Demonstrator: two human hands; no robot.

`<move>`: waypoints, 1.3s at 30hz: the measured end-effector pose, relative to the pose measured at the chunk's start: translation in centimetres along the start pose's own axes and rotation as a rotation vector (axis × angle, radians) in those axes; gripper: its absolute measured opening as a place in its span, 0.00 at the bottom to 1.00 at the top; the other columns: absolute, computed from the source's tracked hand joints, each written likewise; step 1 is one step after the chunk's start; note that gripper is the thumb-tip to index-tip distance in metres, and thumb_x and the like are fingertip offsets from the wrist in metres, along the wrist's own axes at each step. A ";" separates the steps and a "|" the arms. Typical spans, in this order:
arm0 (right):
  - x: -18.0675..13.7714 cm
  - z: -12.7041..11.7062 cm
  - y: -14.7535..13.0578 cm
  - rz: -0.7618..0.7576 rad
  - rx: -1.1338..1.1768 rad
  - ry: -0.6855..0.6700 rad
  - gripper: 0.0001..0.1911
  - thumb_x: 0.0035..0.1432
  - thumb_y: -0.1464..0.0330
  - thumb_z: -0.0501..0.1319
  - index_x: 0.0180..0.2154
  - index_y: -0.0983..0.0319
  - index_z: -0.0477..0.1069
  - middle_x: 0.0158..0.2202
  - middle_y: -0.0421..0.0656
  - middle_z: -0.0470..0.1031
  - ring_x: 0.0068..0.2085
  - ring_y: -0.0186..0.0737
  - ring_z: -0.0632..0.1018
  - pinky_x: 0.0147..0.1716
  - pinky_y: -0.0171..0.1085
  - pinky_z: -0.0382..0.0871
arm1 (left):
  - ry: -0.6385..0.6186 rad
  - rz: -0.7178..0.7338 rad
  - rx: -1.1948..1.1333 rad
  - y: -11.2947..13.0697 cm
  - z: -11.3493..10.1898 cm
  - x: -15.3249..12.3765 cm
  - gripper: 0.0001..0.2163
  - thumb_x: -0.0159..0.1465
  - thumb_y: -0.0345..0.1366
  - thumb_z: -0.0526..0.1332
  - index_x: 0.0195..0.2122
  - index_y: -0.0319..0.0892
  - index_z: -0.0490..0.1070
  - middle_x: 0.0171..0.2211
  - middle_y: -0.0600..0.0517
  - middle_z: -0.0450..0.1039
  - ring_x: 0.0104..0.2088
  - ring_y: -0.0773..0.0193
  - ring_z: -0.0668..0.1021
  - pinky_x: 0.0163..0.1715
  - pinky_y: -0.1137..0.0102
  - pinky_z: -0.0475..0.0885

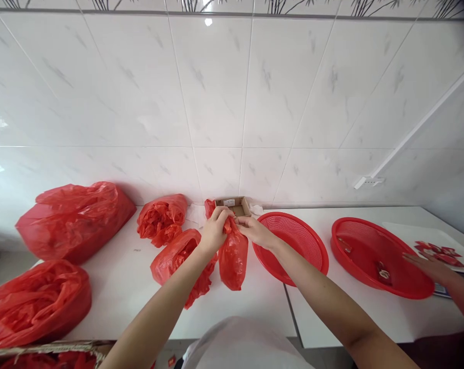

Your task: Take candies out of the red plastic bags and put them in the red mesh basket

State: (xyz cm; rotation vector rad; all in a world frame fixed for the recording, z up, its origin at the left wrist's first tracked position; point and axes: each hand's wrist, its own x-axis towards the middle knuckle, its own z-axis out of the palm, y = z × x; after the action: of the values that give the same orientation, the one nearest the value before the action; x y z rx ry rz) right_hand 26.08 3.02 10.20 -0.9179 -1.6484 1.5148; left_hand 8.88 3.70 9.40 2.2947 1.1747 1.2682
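Observation:
A red plastic bag [234, 261] hangs upright over the white table, its neck gathered at the top. My left hand [215, 229] is closed around that neck from the left side. My right hand [256, 231] pinches at the same neck from the right; what exactly lies between its fingertips is too small to make out. Just behind the hands, against the wall, stands a small open cardboard box [235, 205]. Crumpled red plastic bags [178, 254] lie left of my left hand. To the right of the hanging bag is a red mesh basket [293, 241].
A second red basket [370, 251] holds a few small packets. A co-worker's hand [427, 266] reaches over its right rim, near a tray with red packets [439, 252]. Large full red bags [78, 220] fill the table's left end. A wicker basket [51, 348] stands at front left.

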 end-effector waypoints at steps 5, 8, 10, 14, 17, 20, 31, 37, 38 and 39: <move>-0.4 0.2 -0.7 0.082 0.124 -0.038 0.13 0.53 0.58 0.64 0.34 0.61 0.71 0.30 0.38 0.71 0.30 0.34 0.71 0.32 0.35 0.63 | 0.080 0.022 -0.047 0.0 0.2 -0.3 0.12 0.58 0.24 0.54 0.41 0.45 0.67 0.44 0.48 0.69 0.48 0.60 0.73 0.47 0.64 0.70; 0.1 0.3 -0.6 0.085 0.173 -0.064 0.10 0.51 0.63 0.65 0.33 0.60 0.69 0.28 0.36 0.70 0.29 0.33 0.71 0.31 0.34 0.63 | 0.102 0.004 -0.073 0.1 -0.2 -0.5 0.13 0.60 0.25 0.53 0.43 0.46 0.67 0.46 0.48 0.71 0.48 0.61 0.73 0.48 0.64 0.69; 0.6 0.4 -0.5 0.033 0.178 0.011 0.10 0.49 0.65 0.66 0.30 0.60 0.66 0.27 0.35 0.68 0.28 0.32 0.69 0.31 0.34 0.63 | 0.095 -0.036 -0.090 0.3 -0.7 -0.8 0.14 0.60 0.25 0.53 0.44 0.45 0.67 0.46 0.48 0.72 0.47 0.61 0.74 0.48 0.65 0.69; 1.2 1.0 -0.6 -0.060 0.256 0.137 0.12 0.46 0.70 0.66 0.26 0.60 0.62 0.29 0.34 0.66 0.31 0.31 0.68 0.33 0.34 0.63 | 0.010 -0.110 -0.125 0.4 -1.6 -1.3 0.14 0.60 0.26 0.53 0.45 0.45 0.69 0.44 0.49 0.76 0.44 0.61 0.77 0.44 0.66 0.71; 0.9 1.8 -0.9 -0.046 0.378 0.115 0.13 0.45 0.69 0.67 0.26 0.60 0.61 0.28 0.34 0.65 0.30 0.32 0.68 0.33 0.34 0.63 | -0.026 -0.133 -0.137 0.2 -2.0 -1.7 0.14 0.60 0.27 0.53 0.44 0.45 0.69 0.44 0.50 0.76 0.44 0.61 0.77 0.45 0.66 0.70; 0.4 2.5 -1.3 0.004 0.427 0.082 0.12 0.48 0.63 0.67 0.28 0.60 0.65 0.28 0.36 0.67 0.31 0.34 0.69 0.34 0.36 0.65 | -0.024 -0.109 -0.106 -0.2 -2.2 -2.3 0.15 0.59 0.26 0.53 0.44 0.45 0.69 0.44 0.50 0.76 0.44 0.60 0.77 0.45 0.66 0.70; 1.1 3.8 -2.0 -0.058 0.232 0.376 0.17 0.46 0.56 0.69 0.28 0.60 0.66 0.25 0.34 0.66 0.28 0.31 0.68 0.31 0.34 0.62 | -0.069 -0.117 -0.077 -0.4 -3.4 -3.8 0.17 0.63 0.31 0.54 0.51 0.48 0.72 0.44 0.50 0.77 0.45 0.58 0.77 0.48 0.64 0.70; 1.4 3.6 -2.3 0.000 0.494 0.396 0.18 0.41 0.61 0.72 0.29 0.59 0.66 0.23 0.34 0.66 0.24 0.30 0.67 0.23 0.32 0.59 | -0.071 -0.091 -0.053 -0.4 -3.6 -4.8 0.19 0.63 0.27 0.52 0.52 0.48 0.73 0.41 0.49 0.79 0.41 0.58 0.77 0.44 0.62 0.71; 1.3 3.6 -2.3 0.002 0.509 0.375 0.18 0.42 0.61 0.72 0.31 0.59 0.66 0.24 0.34 0.67 0.25 0.31 0.68 0.23 0.31 0.59 | -0.049 -0.102 -0.050 -0.3 -3.7 -4.9 0.19 0.62 0.27 0.52 0.51 0.48 0.73 0.40 0.49 0.79 0.41 0.58 0.77 0.44 0.62 0.71; 1.2 3.6 -2.3 0.002 0.513 0.354 0.18 0.42 0.62 0.71 0.33 0.59 0.67 0.25 0.35 0.68 0.25 0.31 0.68 0.23 0.32 0.60 | -0.029 -0.114 -0.047 -0.2 -3.8 -4.9 0.18 0.62 0.27 0.53 0.51 0.47 0.74 0.39 0.49 0.79 0.41 0.58 0.77 0.44 0.63 0.71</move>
State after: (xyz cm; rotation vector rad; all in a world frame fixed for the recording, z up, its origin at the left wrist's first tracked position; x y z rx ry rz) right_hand 22.26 2.12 12.29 -0.8363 -0.9450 1.5646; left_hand 4.35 -0.44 8.63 2.1722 1.2337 1.2047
